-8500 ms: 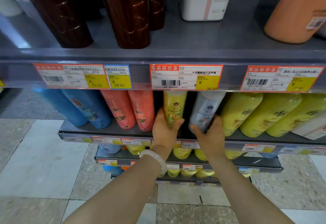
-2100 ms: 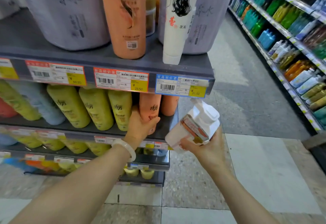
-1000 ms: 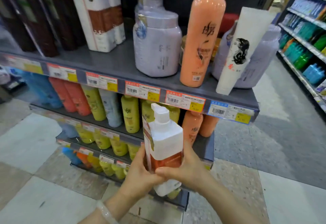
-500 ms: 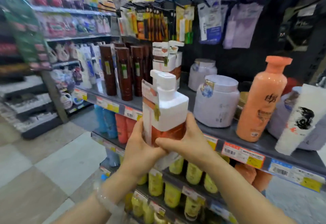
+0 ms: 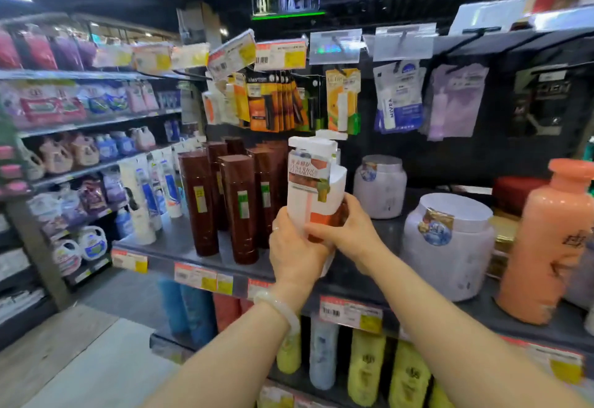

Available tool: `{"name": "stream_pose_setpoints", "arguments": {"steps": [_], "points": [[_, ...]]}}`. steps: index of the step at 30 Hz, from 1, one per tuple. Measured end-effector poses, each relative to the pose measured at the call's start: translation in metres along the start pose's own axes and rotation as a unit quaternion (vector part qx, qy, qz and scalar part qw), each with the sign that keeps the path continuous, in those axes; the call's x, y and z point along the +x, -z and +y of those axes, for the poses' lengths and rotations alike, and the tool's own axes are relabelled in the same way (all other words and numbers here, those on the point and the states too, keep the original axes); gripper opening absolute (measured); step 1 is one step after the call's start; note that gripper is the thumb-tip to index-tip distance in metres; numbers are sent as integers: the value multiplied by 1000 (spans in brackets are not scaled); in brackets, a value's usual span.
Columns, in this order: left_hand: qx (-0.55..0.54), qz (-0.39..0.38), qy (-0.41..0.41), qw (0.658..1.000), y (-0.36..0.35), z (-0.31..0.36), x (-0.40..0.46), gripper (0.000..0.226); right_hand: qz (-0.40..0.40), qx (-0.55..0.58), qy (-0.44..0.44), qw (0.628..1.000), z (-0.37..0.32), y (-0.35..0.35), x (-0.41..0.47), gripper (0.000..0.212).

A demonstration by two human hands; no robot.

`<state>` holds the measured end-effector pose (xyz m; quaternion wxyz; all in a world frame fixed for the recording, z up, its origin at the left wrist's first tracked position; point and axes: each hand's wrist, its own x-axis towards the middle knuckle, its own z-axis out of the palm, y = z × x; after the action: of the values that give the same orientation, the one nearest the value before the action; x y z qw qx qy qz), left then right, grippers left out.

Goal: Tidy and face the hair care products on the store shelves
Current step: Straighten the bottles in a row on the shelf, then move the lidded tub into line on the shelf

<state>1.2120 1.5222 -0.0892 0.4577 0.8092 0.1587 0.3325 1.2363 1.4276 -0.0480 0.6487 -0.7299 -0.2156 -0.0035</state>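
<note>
Both forearms reach up from the lower edge; a pale bracelet [image 5: 283,306] circles the left wrist. The left hand [image 5: 294,248] and right hand [image 5: 348,231] grip the lower part of a white pump bottle [image 5: 313,189], fingers curled round it from either side. The bottle is upright, held above the front edge of the grey shelf [image 5: 180,247], between the brown bottles [image 5: 239,211] on its left and the pale jars [image 5: 446,247] on its right. An orange bottle [image 5: 546,247] stands at the far right of the shelf. Below, yellow bottles [image 5: 366,369] fill the lower shelf. Behind, packets [image 5: 342,99] hang from hooks on a dark panel.
</note>
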Motion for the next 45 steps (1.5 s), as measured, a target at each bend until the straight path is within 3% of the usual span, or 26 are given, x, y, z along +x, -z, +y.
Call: {"name": "stream_pose_setpoints", "arguments": {"steps": [6,12,20,24,27,30,33,36,41,45], "points": [[-13,-40,4,999,-6,-24,14,79,-3,-9,-36,999,24,-8,16,78],[19,-206,-12,978,7,-49,23,91,4,-56,-82,995,55,-11,4,86],[11,-181,8,983,0,-50,25,95,-22,-45,-102,994,54,-12,10,86],[-32,-76,-94,992,-2,-50,13,98,-7,-90,-89,992,44,-11,-4,71],[-71,9,-283,956,4,-42,-10,86,81,-159,-11,984,26,6,-28,54],[-81,-77,-361,926,-4,-31,-26,79,188,-178,69,963,13,41,-56,33],[-42,-247,-250,935,-26,-6,-33,93,310,-160,67,935,14,76,-79,38],[-42,-331,-138,932,-59,13,-37,116,330,-174,3,928,22,94,-91,62],[-137,-356,-41,923,-103,43,-40,130,282,-119,-37,951,38,106,-83,78],[-143,-355,-30,923,-115,41,-43,111,302,-147,-50,941,52,110,-78,80]]}}
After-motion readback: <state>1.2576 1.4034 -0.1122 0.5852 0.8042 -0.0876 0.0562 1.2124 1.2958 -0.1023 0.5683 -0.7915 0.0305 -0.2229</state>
